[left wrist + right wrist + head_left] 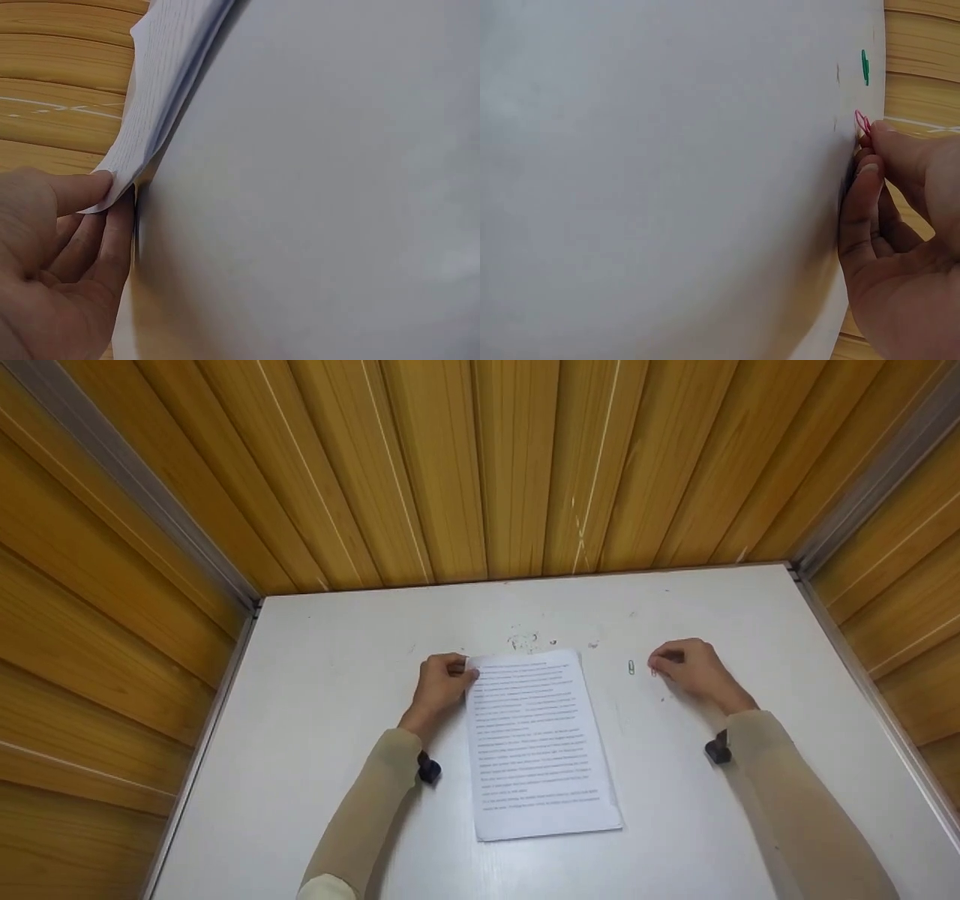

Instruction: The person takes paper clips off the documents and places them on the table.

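Note:
A stack of printed paper sheets (536, 742) lies in the middle of the white table. My left hand (444, 684) pinches its upper left corner; in the left wrist view the thumb is on top of the sheets (161, 90) and the fingers are beneath, with that corner bent up. To the right of the stack, my right hand (694, 669) pinches a pink paper clip (862, 120) between thumb and fingertips, part of its loop sticking out. Just left of that hand, a green paper clip (631, 667) lies flat on the table.
The white table (360, 645) meets wood-patterned panel walls (517, 472) at the back and both sides. Dark scuff marks (525, 639) spot the tabletop behind the paper. A small black device (718, 750) is worn on the right wrist, and a similar one (429, 769) on the left.

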The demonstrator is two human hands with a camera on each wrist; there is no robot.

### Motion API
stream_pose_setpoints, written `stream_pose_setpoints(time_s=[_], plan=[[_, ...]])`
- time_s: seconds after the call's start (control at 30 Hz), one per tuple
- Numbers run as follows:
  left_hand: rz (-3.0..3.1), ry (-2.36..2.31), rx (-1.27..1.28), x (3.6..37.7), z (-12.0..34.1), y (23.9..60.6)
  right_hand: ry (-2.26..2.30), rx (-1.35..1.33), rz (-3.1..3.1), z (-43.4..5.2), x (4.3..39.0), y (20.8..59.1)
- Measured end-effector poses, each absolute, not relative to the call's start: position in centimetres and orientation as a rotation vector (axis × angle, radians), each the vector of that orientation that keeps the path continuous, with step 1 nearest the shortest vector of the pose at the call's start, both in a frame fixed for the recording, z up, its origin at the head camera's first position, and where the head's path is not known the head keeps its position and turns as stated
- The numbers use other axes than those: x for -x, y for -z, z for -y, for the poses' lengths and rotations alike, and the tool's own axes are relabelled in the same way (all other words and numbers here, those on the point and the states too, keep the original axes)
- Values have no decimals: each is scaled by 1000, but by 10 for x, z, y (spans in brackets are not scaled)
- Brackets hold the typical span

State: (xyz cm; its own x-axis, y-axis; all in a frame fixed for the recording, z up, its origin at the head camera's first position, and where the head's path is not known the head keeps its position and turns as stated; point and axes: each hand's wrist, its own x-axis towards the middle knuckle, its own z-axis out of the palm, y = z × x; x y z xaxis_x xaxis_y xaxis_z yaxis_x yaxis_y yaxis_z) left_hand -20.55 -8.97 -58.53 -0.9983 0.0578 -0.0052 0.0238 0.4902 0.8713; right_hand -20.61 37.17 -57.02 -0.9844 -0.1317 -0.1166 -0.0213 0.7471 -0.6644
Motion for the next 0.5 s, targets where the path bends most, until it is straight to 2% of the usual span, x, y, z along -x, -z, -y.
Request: stream_pose_setpoints(time_s=[0.33, 0.5], plan=[[-2699, -1469, -174, 205, 106, 571, 1061, 210, -2809, -374, 210, 569], [-2725, -1398, -139, 204, 121, 552, 1068, 193, -2798, -377, 209, 561]])
